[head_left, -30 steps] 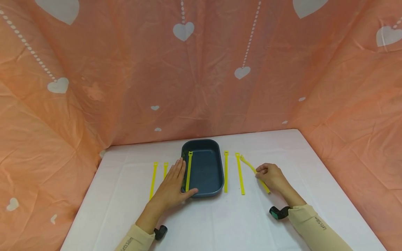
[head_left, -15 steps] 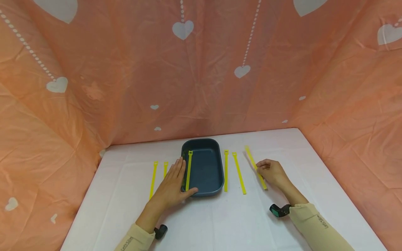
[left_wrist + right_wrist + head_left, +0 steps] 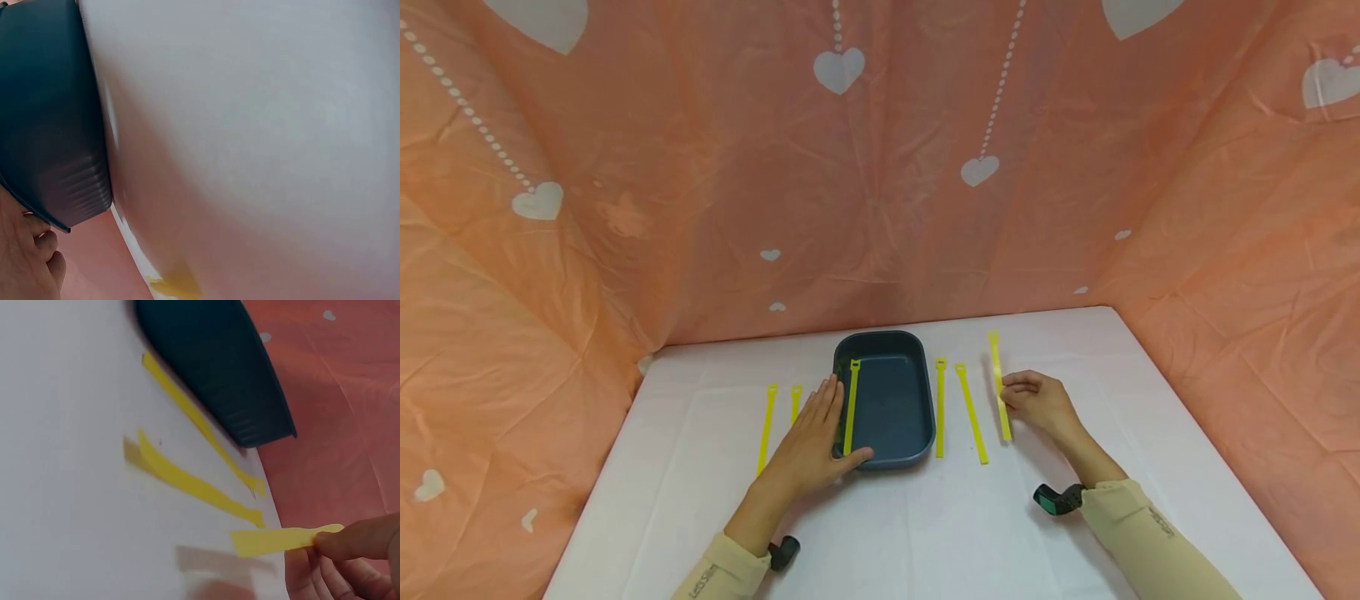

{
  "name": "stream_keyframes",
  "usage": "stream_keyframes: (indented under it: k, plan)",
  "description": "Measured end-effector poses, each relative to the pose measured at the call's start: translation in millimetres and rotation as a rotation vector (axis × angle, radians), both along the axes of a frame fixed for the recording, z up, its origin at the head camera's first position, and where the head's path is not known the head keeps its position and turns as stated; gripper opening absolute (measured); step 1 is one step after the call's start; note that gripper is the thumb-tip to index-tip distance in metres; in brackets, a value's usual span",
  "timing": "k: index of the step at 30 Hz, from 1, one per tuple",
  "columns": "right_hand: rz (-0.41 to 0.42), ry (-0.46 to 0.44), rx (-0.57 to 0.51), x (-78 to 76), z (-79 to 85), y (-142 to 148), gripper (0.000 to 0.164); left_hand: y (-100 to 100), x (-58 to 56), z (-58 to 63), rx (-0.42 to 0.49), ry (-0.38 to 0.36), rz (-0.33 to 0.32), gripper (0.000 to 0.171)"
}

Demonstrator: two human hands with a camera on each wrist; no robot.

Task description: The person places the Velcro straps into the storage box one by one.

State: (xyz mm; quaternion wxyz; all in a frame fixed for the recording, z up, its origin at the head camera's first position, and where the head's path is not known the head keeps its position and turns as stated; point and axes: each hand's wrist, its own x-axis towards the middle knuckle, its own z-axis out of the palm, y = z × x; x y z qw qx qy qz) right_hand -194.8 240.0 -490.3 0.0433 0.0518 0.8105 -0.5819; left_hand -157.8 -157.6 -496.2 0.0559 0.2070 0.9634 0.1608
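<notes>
My right hand (image 3: 1040, 406) pinches a yellow cable strap (image 3: 997, 367) between thumb and fingertips, its slotted head pointing away from me. In the right wrist view this strap (image 3: 269, 541) is raised, its shadow on the white cloth below. My left hand (image 3: 808, 442) lies with straight fingers along the left rim of a dark blue tray (image 3: 895, 461), the thumb at its near-left corner. One yellow strap (image 3: 852, 408) lies inside the tray along its left side. Two more, a straight strap (image 3: 940, 408) and a slanted strap (image 3: 972, 414), lie on the cloth between tray and right hand.
Left of the tray lie an outer strap (image 3: 766, 429) and an inner strap (image 3: 796, 404), the inner one partly hidden by my left hand. A white cloth (image 3: 910, 533) covers the table. An orange curtain with white hearts (image 3: 880, 208) encloses its back and sides.
My right hand has lifted its strap off the cloth, moved slightly left and away from me, and turned the strap nearly straight. The neighbouring strap's head has shifted slightly left. The left hand stays put.
</notes>
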Motion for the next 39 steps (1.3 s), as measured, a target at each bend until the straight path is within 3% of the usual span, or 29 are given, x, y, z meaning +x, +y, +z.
stream_keyframes:
  k: [20,39]
  plan:
    - [0.060,0.052,-0.108,-5.7,25.4,-37,0.035,0,-0.5,-0.2,0.013,0.003,-0.002,0.121]
    - [0.107,0.057,-0.187,-9.1,29.2,-70,0.031,-1,0.9,-0.1,0.024,0.003,-0.004,0.121]
